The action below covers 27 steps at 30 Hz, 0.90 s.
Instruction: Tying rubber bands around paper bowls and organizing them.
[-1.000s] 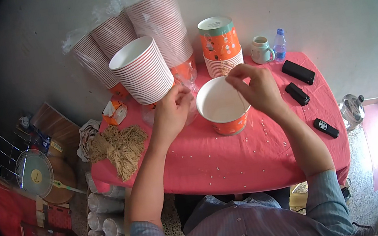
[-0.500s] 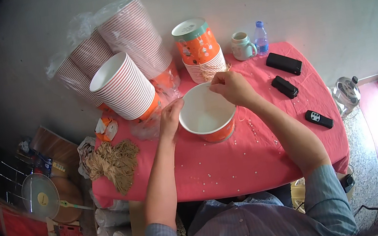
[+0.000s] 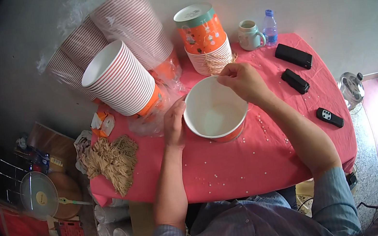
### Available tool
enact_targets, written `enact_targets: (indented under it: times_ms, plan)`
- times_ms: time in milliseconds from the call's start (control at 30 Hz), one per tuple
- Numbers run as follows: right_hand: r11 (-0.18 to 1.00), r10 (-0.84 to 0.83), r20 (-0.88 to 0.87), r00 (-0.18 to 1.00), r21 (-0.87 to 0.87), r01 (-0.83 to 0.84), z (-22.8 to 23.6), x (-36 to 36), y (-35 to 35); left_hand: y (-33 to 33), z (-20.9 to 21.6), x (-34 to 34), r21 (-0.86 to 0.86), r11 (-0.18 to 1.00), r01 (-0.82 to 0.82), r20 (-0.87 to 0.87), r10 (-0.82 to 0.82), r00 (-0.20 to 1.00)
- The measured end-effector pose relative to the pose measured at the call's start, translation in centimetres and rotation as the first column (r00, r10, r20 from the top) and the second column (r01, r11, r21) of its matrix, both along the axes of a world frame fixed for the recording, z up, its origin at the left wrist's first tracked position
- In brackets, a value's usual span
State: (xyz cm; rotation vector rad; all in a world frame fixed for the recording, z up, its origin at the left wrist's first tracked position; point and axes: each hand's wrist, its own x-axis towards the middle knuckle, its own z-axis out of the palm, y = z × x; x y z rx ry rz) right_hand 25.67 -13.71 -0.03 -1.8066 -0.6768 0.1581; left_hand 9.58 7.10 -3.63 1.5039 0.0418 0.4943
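Note:
A large round paper bucket (image 3: pixel 231 136), white inside and orange outside, stands in front of me on the pink cloth, tilted slightly so I see into it. My left hand (image 3: pixel 175 125) grips its left side, thumb near the rim and fingers hidden along the outer wall. At the far rim my right hand (image 3: pixel 240 81) is closed in a pinch; what lies between its fingertips is too small to make out. Just behind that hand, cream cords (image 3: pixel 220 61) hang over a short stack of buckets (image 3: pixel 201 30), the top one upside down.
Nested buckets (image 3: pixel 120 82) lean at the left, with plastic-wrapped stacks (image 3: pixel 129 27) behind. A bundle of tan cords (image 3: pixel 116 163) lies at the table's left. Along the right are a mug (image 3: pixel 249 36), a bottle (image 3: pixel 270 30), two black cases (image 3: pixel 293 56) and a remote (image 3: pixel 329 117). Small white beads (image 3: pixel 264 131) are scattered.
The view has shifted, so the tabletop things appear displaced. My right hand stays pinched at the far rim, and my left hand still steadies the bucket, which tips a little more toward me.

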Motion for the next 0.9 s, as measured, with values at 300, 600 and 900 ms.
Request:
enact_targets:
  times_ms: [300, 600, 900]
  plan:
    - [0.986, 0.167, 0.002, 0.986, -0.005, -0.167, -0.9, 2.0, -0.1, -1.3, -0.4, -0.6, 0.149, 0.96, 0.239, 0.12, -0.257, 0.959]
    - [0.854, 0.448, -0.1, 0.889, 0.343, -0.392, -6.7, 3.7, 1.2, -2.7, 2.2, -1.9, 0.362, 0.917, 0.167, 0.147, -0.232, 0.961]
    - [0.842, 0.495, -0.145, 0.857, 0.323, -0.432, -6.3, 3.4, 1.0, -3.3, 2.7, -2.6, 0.501, 0.865, -0.026, 0.29, -0.139, 0.947]
